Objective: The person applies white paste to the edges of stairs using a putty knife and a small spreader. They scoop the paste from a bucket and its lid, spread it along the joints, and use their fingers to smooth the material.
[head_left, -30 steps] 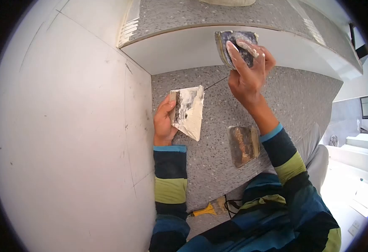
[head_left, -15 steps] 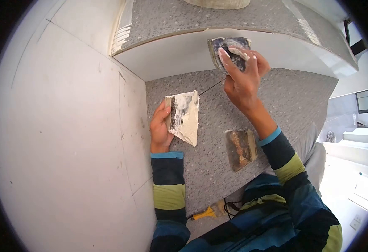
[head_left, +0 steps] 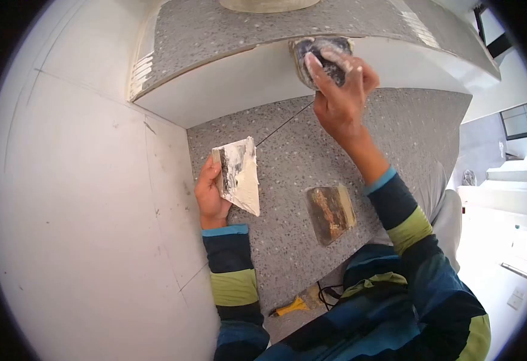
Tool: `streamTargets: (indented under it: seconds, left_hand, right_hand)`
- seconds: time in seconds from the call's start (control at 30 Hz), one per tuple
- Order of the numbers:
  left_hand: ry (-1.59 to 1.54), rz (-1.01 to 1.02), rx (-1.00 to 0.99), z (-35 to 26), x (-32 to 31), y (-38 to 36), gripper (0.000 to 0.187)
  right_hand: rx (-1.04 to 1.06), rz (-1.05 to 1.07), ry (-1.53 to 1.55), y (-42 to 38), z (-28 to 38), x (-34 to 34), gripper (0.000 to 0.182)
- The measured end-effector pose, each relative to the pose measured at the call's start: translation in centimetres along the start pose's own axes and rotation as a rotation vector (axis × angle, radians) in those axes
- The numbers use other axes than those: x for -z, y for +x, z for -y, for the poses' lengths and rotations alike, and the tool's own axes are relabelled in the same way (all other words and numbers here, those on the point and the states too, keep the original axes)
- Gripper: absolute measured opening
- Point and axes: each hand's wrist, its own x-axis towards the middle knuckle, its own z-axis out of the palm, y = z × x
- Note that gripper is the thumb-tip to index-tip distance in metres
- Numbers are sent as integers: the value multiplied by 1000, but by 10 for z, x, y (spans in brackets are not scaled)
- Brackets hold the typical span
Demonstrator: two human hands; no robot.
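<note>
My left hand (head_left: pixel 212 189) is closed on the edge of a putty scraper (head_left: pixel 242 174), whose flat blade carries thick white putty. It is held above the grey speckled step (head_left: pixel 281 253), near the left wall. My right hand (head_left: pixel 344 99) grips a dark, putty-smeared scraper (head_left: pixel 302 66) against the white riser (head_left: pixel 227 84), with its far edge at the riser's top. White putty coats my right fingertips. On the step between my arms lies another scraper (head_left: pixel 329 213), stained brown, with a pale strip along one side.
A white wall (head_left: pixel 95 210) with pencil lines borders the step on the left. Above the riser is a higher speckled tread (head_left: pixel 209 30) with white ridged putty marks (head_left: pixel 143 71) at its end. A yellow-handled tool (head_left: pixel 292 307) and a black cord (head_left: pixel 329 295) lie below the step.
The view has shifted, so the scene sits further left. My right hand has moved the dark scraper up the riser to its top edge. My left hand still holds the putty-laden scraper.
</note>
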Motion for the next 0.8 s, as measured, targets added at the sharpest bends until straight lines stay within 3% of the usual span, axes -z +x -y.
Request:
streamTargets:
  seconds: [0.5,0.57,0.8]
  left_hand:
    - [-10,-14,-30,0,0,1,41]
    - [2,-30,-23,-1,-2,1,41]
    - [15,10,-30,-3,-4,0,41]
  right_hand:
    - [61,50,-27,-13,-22,12,46]
    - [55,-66,-16,-4,-22,13,46]
    - [95,59,-30,-17,-30,23,48]
